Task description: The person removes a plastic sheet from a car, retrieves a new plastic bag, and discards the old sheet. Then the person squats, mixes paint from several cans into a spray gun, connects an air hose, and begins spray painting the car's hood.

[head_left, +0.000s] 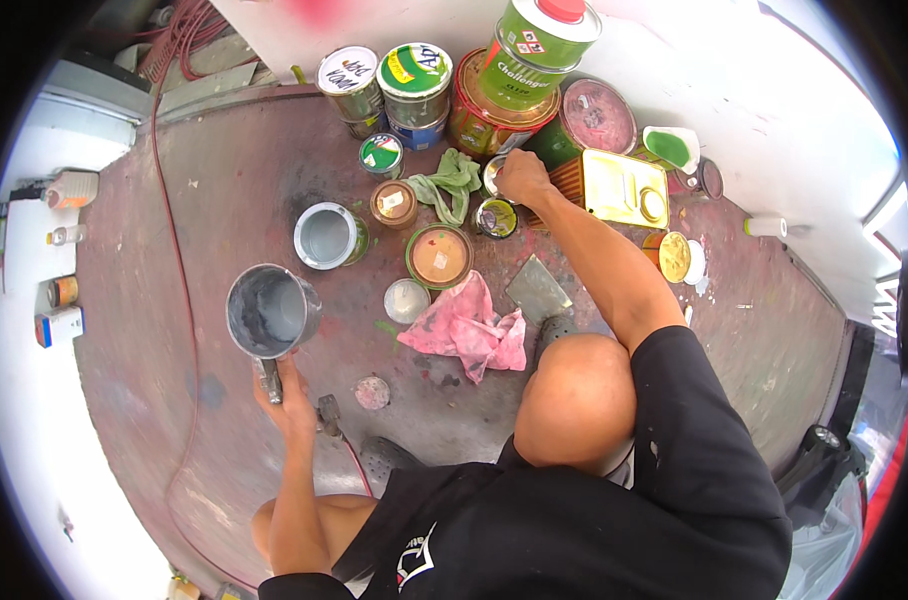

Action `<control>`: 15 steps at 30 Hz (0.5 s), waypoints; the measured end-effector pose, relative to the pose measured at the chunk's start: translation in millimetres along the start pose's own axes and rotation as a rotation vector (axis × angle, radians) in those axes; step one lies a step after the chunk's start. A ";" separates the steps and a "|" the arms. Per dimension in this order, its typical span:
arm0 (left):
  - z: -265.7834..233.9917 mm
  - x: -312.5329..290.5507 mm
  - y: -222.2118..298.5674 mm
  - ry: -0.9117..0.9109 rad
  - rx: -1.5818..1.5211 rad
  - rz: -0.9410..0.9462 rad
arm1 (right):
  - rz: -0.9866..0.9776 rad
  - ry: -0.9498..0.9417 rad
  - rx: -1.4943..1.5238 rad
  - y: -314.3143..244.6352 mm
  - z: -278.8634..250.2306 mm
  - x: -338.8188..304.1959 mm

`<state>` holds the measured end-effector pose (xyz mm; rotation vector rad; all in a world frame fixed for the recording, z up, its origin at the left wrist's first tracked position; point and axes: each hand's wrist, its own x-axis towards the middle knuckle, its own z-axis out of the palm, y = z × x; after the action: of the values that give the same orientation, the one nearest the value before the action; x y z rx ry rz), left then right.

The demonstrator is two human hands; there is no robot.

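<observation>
My left hand (288,398) is closed round the handle of a metal cup (309,318) with grey paint inside. My right hand (523,178) reaches forward, its fingers curled at the rim of a small round tin (491,178). Just below that tin stands a small open can (496,218) with yellow-green smears. A green rag (452,184) lies to its left. Between my hands are an open can of grey paint (326,236), a brown-lidded can (439,257), a smaller brown-lidded can (394,203) and a pale round lid (406,300).
Stacked paint cans (414,90) and a yellow-topped rectangular tin (619,188) line the white wall. A pink rag (471,325) and a grey flat plate (540,290) lie near my knee (579,400). A red hose (179,290) crosses the floor at left.
</observation>
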<state>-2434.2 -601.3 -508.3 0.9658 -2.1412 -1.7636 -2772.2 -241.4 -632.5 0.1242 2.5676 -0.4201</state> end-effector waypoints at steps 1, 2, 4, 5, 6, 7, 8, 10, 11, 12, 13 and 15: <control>-2.1 0.4 -1.0 -0.002 -0.002 0.011 | 0.029 -0.003 -0.004 -3.0 0.3 -0.6; -3.0 0.2 -2.2 -0.004 -0.003 0.021 | 0.009 0.029 -0.024 -3.8 1.4 -3.6; -3.6 -1.0 -5.0 0.029 0.004 0.011 | -0.034 0.092 -0.059 -8.8 4.5 -15.0; -4.5 -1.8 -6.2 0.045 0.009 0.006 | -0.090 0.096 -0.076 -10.4 4.7 -16.4; -3.5 -1.1 -7.3 0.045 0.009 0.013 | -0.138 0.106 -0.095 -5.3 2.9 -16.4; -3.1 -0.6 -8.6 0.045 0.009 0.020 | -0.187 0.115 -0.113 -2.1 2.7 -16.2; -3.5 -0.8 -10.0 0.045 0.010 0.028 | -0.157 0.135 -0.093 -1.1 6.1 -16.7; -8.3 0.1 -11.9 0.004 -0.001 0.011 | -0.099 0.183 -0.050 -0.2 12.2 -15.9; -10.0 0.5 -12.7 -0.017 -0.007 0.002 | -0.086 0.165 -0.057 0.8 11.6 -13.0; -9.2 -0.1 -12.6 0.003 -0.003 0.015 | -0.076 0.146 -0.064 -2.5 7.8 -12.6; -7.2 -0.6 -12.5 0.022 0.001 0.027 | -0.065 0.127 -0.071 -5.8 4.9 -13.6; -4.0 0.1 -12.2 0.035 0.009 0.046 | -0.102 0.106 -0.073 -4.6 1.2 -5.6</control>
<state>-2427.8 -605.4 -518.7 0.9348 -2.1342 -1.7053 -2767.6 -246.2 -629.3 -0.0110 2.6979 -0.3655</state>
